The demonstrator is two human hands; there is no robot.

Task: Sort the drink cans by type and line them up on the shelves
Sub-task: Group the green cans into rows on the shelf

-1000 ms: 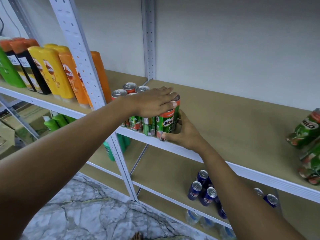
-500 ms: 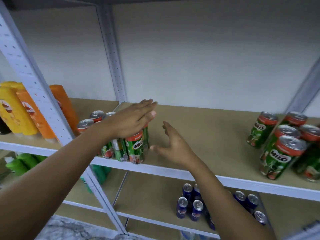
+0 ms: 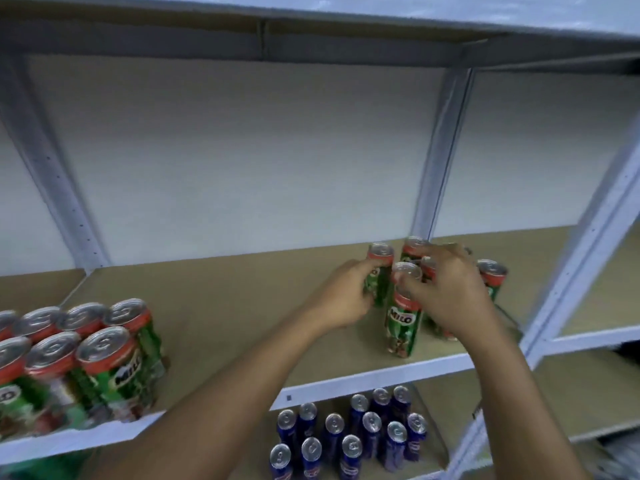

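Head view shows the left hand (image 3: 341,299) wrapped round a green can (image 3: 378,271) and the right hand (image 3: 450,299) pinching another green can (image 3: 401,317), both standing on the middle shelf (image 3: 242,306). Cans look hard, smooth and a bit slippery, so hold the sides. About six loose green cans here, eight lined up at left (image 3: 86,351), twelve blue cans (image 3: 349,438) below.

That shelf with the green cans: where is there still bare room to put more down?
Bare board lies between the lined-up Milo cans and the cluster that the left hand and right hand grip. The lower shelf's blue cans are crowded.
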